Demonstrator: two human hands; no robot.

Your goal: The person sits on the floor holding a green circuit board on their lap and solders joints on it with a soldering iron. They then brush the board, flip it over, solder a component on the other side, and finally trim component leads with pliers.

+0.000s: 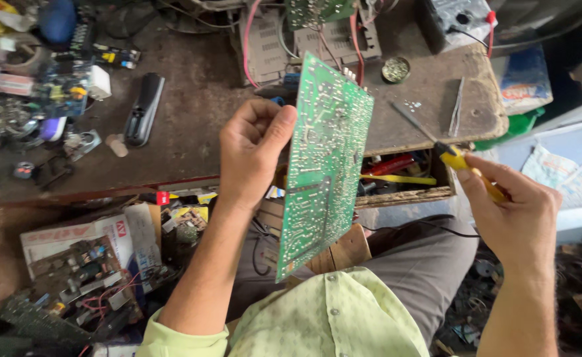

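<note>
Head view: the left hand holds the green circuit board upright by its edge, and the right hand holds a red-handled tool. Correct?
Not quite. In the head view the tool in the right hand has a yellow handle, not red. The rest stands: the left hand holds the green circuit board upright by its edge.
</note>
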